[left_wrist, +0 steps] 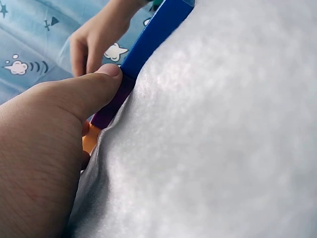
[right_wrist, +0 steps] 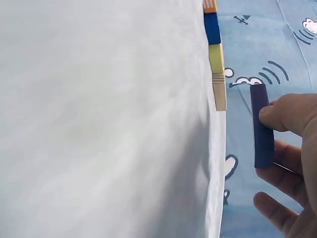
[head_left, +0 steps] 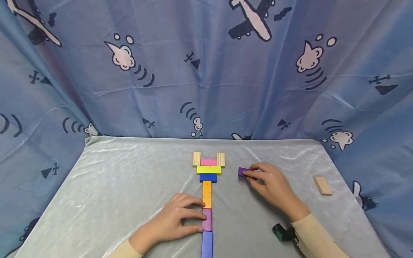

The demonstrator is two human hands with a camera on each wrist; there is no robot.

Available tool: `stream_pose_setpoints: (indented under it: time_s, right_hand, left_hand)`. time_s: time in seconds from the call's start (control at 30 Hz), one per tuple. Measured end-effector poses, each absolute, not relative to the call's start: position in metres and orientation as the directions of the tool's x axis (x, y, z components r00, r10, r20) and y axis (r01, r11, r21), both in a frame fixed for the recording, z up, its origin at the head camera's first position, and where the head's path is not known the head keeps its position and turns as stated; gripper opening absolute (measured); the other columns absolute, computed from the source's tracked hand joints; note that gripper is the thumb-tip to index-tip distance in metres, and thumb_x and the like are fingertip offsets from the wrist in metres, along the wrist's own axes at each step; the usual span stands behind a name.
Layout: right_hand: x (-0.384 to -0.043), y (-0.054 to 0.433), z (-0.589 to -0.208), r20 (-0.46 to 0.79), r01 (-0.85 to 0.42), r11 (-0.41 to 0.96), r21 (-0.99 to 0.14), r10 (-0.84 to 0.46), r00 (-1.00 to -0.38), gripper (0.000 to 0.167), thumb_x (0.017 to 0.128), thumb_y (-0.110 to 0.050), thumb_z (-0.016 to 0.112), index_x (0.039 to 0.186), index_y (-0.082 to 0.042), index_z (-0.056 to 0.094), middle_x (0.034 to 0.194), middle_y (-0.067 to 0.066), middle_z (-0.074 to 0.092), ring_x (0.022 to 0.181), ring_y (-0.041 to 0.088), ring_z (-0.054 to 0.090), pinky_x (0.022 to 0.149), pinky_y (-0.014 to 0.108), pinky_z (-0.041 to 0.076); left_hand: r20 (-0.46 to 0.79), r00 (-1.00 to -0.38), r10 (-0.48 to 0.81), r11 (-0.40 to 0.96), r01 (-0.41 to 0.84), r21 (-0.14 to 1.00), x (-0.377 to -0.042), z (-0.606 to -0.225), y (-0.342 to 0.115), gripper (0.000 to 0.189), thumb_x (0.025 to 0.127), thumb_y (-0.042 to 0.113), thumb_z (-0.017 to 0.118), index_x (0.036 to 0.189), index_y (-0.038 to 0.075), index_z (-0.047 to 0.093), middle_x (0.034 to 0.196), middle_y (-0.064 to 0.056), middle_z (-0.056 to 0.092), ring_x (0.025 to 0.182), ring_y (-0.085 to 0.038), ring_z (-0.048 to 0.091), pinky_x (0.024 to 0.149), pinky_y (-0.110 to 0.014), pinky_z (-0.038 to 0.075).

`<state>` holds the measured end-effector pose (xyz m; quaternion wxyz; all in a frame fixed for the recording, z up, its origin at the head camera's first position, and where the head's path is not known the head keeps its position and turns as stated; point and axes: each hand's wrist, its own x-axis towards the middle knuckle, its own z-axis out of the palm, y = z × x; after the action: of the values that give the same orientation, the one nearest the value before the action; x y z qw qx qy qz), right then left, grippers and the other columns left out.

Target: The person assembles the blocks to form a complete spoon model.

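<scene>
In the head view my right hand (head_left: pixel 271 182) pinches a dark purple wooden block (head_left: pixel 244 172) between thumb and fingers, to the right of a row of colored blocks. The right wrist view shows this purple block (right_wrist: pixel 262 126) standing off the cloth, its long face toward the camera. My left hand (head_left: pixel 175 218) rests along the left side of the row. Its fingertips touch a lighter purple block (head_left: pixel 207 220) and reach the orange block (head_left: pixel 207 193). Its thumb (left_wrist: pixel 111 70) lies near where the purple block meets the blue block (left_wrist: pixel 153 37).
The row continues upward with a dark blue block (head_left: pixel 208 177), a yellow-green block (head_left: pixel 209 170) and a pink block (head_left: pixel 209 162) between two plain wooden blocks (head_left: pixel 196 159). A loose plain block (head_left: pixel 322 185) lies at the right on the grey cloth (head_left: pixel 129 172). A patterned curtain (head_left: pixel 206 71) hangs behind.
</scene>
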<state>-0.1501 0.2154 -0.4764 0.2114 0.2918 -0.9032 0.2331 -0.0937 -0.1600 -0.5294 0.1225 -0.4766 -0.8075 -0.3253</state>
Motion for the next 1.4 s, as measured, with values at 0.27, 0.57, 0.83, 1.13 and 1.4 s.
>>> stream_pose_setpoints:
  time_s: [0.27, 0.57, 0.83, 1.13, 1.4]
  right_hand:
    - [-0.183, 0.181, -0.466, 0.458, -0.593, 0.710, -0.381, -0.412, -0.788, 0.021, 0.093, -0.013, 0.088, 0.114, -0.015, 0.085, 0.119, 0.005, 0.077, 0.114, 0.028, 0.070, 0.098, 0.054, 0.057]
    - [-0.209, 0.145, -0.461, 0.378, -0.540, 0.716, -0.443, -0.397, -0.837, 0.020, 0.098, -0.017, 0.085, 0.118, -0.016, 0.085, 0.124, 0.006, 0.076, 0.120, 0.030, 0.068, 0.106, 0.057, 0.052]
    - [-0.229, 0.117, -0.466, 0.330, -0.528, 0.689, -0.496, -0.414, -0.849, 0.018, 0.099, -0.017, 0.082, 0.117, -0.015, 0.086, 0.122, 0.005, 0.076, 0.114, 0.029, 0.069, 0.105, 0.053, 0.054]
    - [-0.245, 0.098, -0.476, 0.224, -0.473, 0.746, -0.468, -0.418, -0.880, 0.019, 0.102, -0.019, 0.079, 0.120, -0.016, 0.085, 0.126, 0.005, 0.076, 0.121, 0.030, 0.067, 0.112, 0.054, 0.050]
    - [-0.249, 0.095, -0.483, 0.181, -0.448, 0.755, -0.479, -0.415, -0.892, 0.018, 0.104, -0.018, 0.077, 0.120, -0.015, 0.085, 0.128, 0.006, 0.076, 0.123, 0.031, 0.067, 0.113, 0.055, 0.049]
  left_hand:
    - [0.493, -0.525, 0.694, 0.343, 0.843, 0.414, -0.095, -0.529, -0.162, 0.024, 0.098, 0.045, 0.084, 0.119, 0.034, 0.081, 0.139, 0.009, 0.067, 0.127, -0.011, 0.059, 0.106, -0.039, 0.046]
    - [0.488, -0.522, 0.700, 0.345, 0.845, 0.409, -0.095, -0.528, -0.160, 0.024, 0.098, 0.046, 0.083, 0.119, 0.035, 0.082, 0.139, 0.009, 0.067, 0.128, -0.011, 0.059, 0.107, -0.038, 0.046]
    - [0.491, -0.521, 0.698, 0.348, 0.846, 0.404, -0.096, -0.527, -0.161, 0.024, 0.097, 0.047, 0.084, 0.118, 0.035, 0.082, 0.138, 0.010, 0.067, 0.128, -0.010, 0.059, 0.107, -0.037, 0.046]
    - [0.475, -0.537, 0.697, 0.355, 0.834, 0.423, -0.096, -0.529, -0.161, 0.023, 0.098, 0.046, 0.083, 0.119, 0.035, 0.082, 0.139, 0.011, 0.067, 0.128, -0.010, 0.058, 0.107, -0.037, 0.046]
    - [0.468, -0.542, 0.697, 0.361, 0.831, 0.424, -0.095, -0.529, -0.161, 0.022, 0.098, 0.046, 0.083, 0.118, 0.036, 0.082, 0.139, 0.011, 0.067, 0.128, -0.009, 0.058, 0.108, -0.037, 0.046]
